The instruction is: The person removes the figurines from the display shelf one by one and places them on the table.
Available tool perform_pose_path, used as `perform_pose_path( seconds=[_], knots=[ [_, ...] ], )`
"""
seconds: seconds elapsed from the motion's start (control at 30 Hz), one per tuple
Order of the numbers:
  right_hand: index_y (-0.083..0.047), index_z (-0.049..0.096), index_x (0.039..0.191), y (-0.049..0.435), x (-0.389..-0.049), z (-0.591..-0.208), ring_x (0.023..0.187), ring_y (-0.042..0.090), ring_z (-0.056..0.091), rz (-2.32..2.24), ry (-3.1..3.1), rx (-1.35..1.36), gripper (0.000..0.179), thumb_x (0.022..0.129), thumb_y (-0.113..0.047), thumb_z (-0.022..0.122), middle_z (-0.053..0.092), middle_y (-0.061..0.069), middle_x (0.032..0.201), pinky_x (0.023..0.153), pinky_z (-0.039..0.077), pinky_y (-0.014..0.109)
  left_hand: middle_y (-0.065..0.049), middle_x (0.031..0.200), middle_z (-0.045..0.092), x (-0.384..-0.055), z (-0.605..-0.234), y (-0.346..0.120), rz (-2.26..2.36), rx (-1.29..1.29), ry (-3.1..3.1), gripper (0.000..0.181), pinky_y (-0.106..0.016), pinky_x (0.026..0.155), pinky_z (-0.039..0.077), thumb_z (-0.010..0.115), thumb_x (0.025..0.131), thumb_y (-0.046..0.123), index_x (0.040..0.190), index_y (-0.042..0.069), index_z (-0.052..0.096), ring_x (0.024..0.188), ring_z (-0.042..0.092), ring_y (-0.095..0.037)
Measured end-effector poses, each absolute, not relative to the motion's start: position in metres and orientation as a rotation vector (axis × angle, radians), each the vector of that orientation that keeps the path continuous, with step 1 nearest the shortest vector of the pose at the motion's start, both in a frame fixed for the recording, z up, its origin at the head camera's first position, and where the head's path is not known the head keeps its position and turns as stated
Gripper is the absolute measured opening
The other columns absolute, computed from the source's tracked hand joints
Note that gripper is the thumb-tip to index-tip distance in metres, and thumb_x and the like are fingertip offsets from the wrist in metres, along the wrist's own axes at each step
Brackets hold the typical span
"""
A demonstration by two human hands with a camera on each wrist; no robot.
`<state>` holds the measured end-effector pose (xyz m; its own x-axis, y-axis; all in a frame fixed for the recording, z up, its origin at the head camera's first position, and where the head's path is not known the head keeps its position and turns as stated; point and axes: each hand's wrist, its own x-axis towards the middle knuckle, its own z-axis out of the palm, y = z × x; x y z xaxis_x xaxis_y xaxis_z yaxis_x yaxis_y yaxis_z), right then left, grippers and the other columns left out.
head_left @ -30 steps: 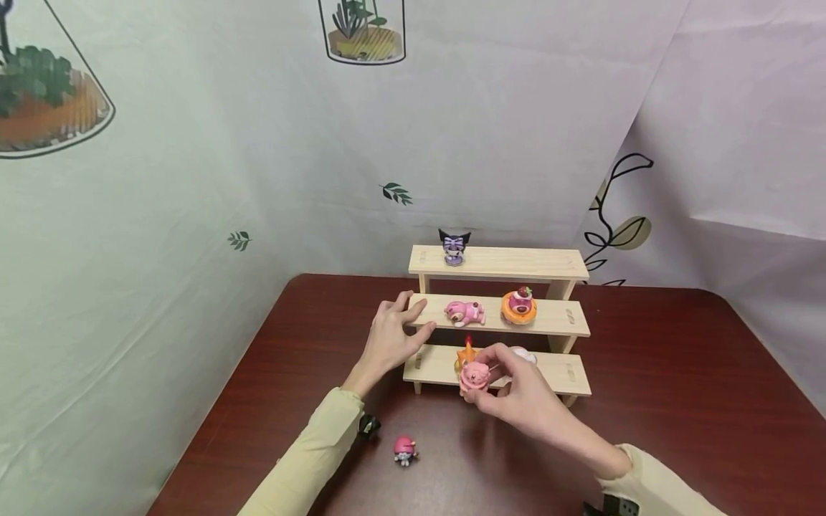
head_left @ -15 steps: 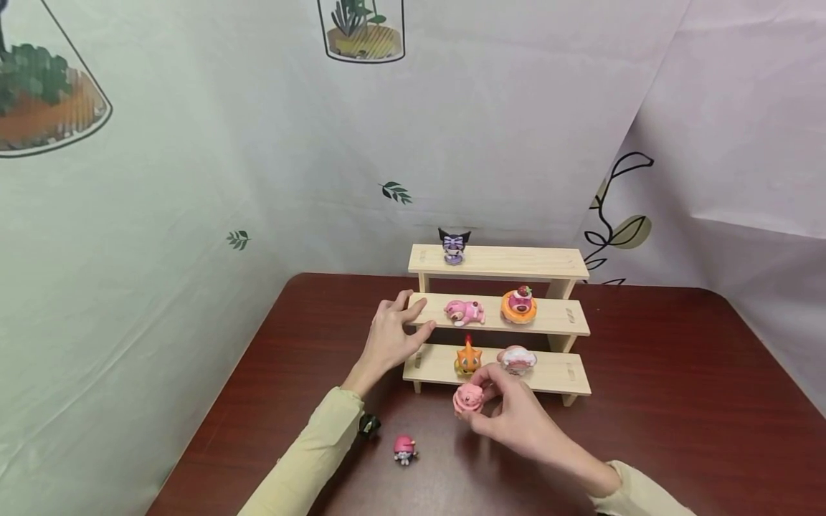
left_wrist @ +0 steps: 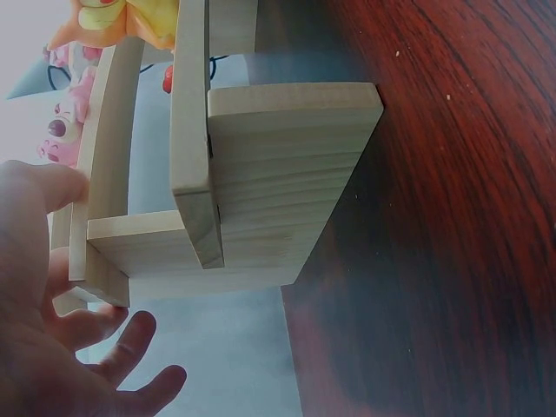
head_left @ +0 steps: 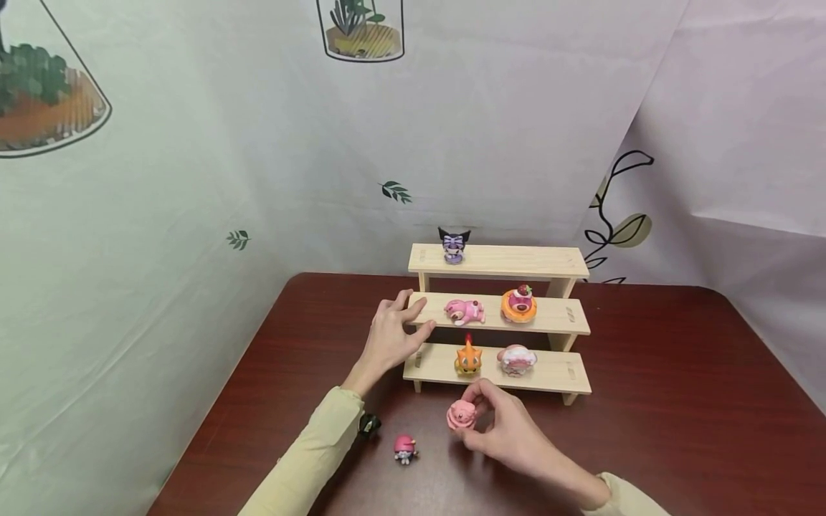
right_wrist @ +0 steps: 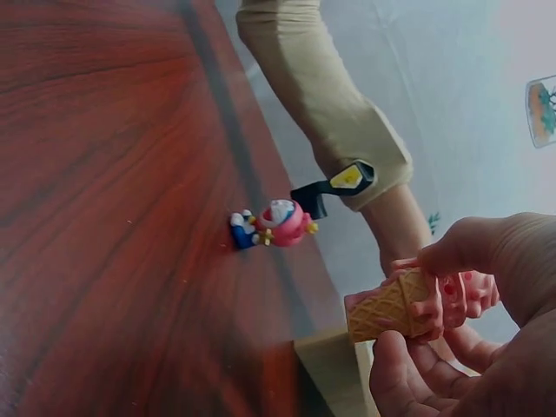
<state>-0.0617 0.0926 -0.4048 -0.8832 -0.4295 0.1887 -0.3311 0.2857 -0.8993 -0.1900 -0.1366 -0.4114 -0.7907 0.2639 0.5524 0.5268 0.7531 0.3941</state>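
My right hand (head_left: 513, 433) pinches a toy ice cream cone (right_wrist: 391, 308) between thumb and fingers, over the table in front of the shelf. It has a waffle base and a pink, ruffled top, which faces up in the head view. My left hand (head_left: 390, 340) grips the left end of the middle board of a three-tier wooden shelf (head_left: 555, 315); in the left wrist view the thumb lies on the board and fingers curl round its end. On the table, left of the cone, stands a small figurine with a pink cap (head_left: 404, 448).
On the shelf sit a purple-and-black figurine (head_left: 454, 247), a lying pink bear (head_left: 464, 312), an orange ring-shaped figurine (head_left: 519, 307), an orange fox-like figurine (head_left: 468, 360) and a white-and-pink figurine (head_left: 516, 360). A printed cloth (head_left: 516, 143) hangs behind the dark red table (head_left: 677, 387).
My right hand has drawn the toy cone back from the bottom board, toward me and slightly left. My left hand stays on the shelf.
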Motion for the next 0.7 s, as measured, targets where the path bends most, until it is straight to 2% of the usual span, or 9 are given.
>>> perform_pose_path(
  seconds=[0.23,0.43,0.7],
  knots=[
    [-0.01,0.057,0.101,0.089,-0.057,-0.413,0.056,0.008,0.06,-1.685,2.386,-0.698,0.036,0.075,-0.003,0.081,0.065,-0.003,0.082,0.048,0.05,0.029,-0.02,0.132,0.059,-0.19,-0.412,-0.136,-0.758,-0.595,-2.481,0.048,-0.056,0.081,0.048,0.072,0.087,0.036,0.124,0.006,0.072,0.103,0.055,-0.045],
    [-0.011,0.057,0.099,0.085,-0.054,-0.421,0.053,0.007,0.059,-1.694,2.378,-0.705,0.036,0.075,-0.004,0.083,0.065,-0.005,0.078,0.047,0.05,0.03,-0.02,0.131,0.059,-0.19,-0.411,-0.136,-0.762,-0.601,-2.473,0.048,-0.056,0.08,0.048,0.072,0.087,0.035,0.124,0.005,0.072,0.102,0.055,-0.046],
    [-0.012,0.057,0.096,0.08,-0.051,-0.428,0.062,0.005,0.06,-1.685,2.406,-0.736,0.036,0.073,-0.003,0.083,0.065,-0.008,0.078,0.053,0.05,0.026,-0.02,0.132,0.059,-0.19,-0.41,-0.136,-0.767,-0.595,-2.486,0.048,-0.056,0.081,0.048,0.072,0.087,0.036,0.124,0.006,0.072,0.103,0.055,-0.045]
  ],
)
